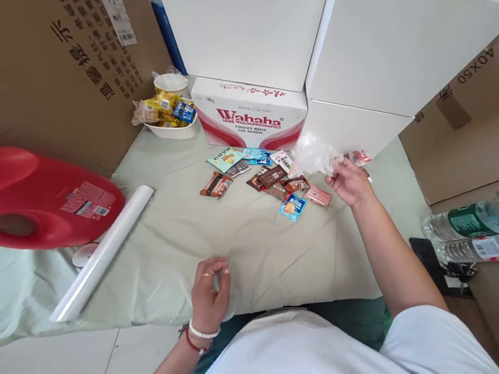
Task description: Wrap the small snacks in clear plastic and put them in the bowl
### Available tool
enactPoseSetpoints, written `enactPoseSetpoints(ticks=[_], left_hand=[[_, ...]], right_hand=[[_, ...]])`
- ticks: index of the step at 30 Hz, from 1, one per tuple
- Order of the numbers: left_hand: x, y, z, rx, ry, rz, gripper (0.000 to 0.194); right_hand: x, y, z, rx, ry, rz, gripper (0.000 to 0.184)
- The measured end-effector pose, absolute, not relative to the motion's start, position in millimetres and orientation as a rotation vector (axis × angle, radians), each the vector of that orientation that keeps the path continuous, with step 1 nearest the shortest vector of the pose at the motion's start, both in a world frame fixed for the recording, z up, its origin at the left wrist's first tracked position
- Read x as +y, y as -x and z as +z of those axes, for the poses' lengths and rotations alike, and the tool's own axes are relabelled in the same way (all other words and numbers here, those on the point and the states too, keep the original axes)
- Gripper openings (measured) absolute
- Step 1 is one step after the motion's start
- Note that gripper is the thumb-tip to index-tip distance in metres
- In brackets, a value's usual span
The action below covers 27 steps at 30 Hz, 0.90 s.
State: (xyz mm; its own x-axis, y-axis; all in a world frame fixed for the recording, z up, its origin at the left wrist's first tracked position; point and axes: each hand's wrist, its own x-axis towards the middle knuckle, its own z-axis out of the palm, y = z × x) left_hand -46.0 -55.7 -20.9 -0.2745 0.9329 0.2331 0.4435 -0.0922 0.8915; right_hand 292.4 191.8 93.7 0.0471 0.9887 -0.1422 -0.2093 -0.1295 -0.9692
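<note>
- Right hand [348,181] has its fingers pinched on a crumpled, see-through plastic bag [315,154], all crinkly, by the right end of the glossy snack packets [275,177]. Can't tell if it's touching them.
- Left hand [211,292] is near the bench's front edge, fingers loosely curled; the palm's mostly hidden, so no clue if they're gripping anything.
- Wrinkly pale-green cloth [175,232] underneath, smooth white roll [104,252] on the left.
- Red plastic jug [45,191] is cut off at left, clear ribbed bottles [488,217] at right.
- Another packet [359,157] is half hidden behind the right hand.
</note>
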Motion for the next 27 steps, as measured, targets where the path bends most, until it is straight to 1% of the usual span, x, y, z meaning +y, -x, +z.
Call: enactPoseSetpoints(ticks=[2, 4, 7, 9, 11, 13, 16, 20, 21, 23, 25, 26, 27], left_hand=[[-43.1, 35.2, -5.1, 1.526, -1.187, 1.34, 0.028], [-27.1, 19.7, 8.1, 1.326, -0.887, 1.285, 0.046], [0.5, -7.4, 19.7, 1.104, -0.666, 1.132, 0.072], [18.1, -25.7, 22.8, 1.01, -0.602, 1.061, 0.082], [31.9, -43.4, 24.1, 0.973, -0.532, 1.004, 0.086], [40.0, -59.4, 24.8, 0.939, -0.467, 0.928, 0.086], [41.4, -76.6, 24.9, 0.851, -0.439, 0.794, 0.078], [34.0, -79.3, 22.2, 0.9, -0.474, 0.833, 0.056], [32.2, -76.1, 21.5, 0.942, -0.474, 0.868, 0.052], [28.5, -66.1, 20.2, 1.022, -0.466, 0.928, 0.045], [24.0, -53.6, 19.6, 1.099, -0.461, 0.978, 0.042], [21.1, -47.2, 19.4, 1.135, -0.46, 0.995, 0.041], [17.8, -40.9, 19.3, 1.167, -0.462, 1.006, 0.04]], right_hand=[[153.0, -288.6, 78.2, -0.869, 1.028, 1.509, 0.036], [112.9, -279.3, 61.8, -0.766, 0.962, 1.606, 0.04], [57.5, -262.3, 40.3, -0.586, 0.912, 1.709, 0.039], [27.7, -254.7, 30.6, -0.497, 0.891, 1.771, 0.037], [5.9, -252.7, 25.7, -0.45, 0.877, 1.833, 0.039], [-7.1, -256.4, 25.2, -0.445, 0.853, 1.892, 0.041], [-10.2, -268.3, 29.2, -0.472, 0.812, 1.917, 0.038], [4.8, -284.5, 29.8, -0.497, 0.865, 1.718, 0.024], [9.1, -287.7, 27.6, -0.522, 0.897, 1.668, 0.022], [16.9, -294.6, 21.4, -0.638, 1.044, 1.578, 0.026], [25.5, -305.7, 15.3, -0.838, 1.364, 1.33, 0.027], [31.5, -314.0, 13.2, -0.947, 1.555, 1.109, 0.027], [39.2, -324.4, 11.9, -1.047, 1.726, 0.847, 0.03]])
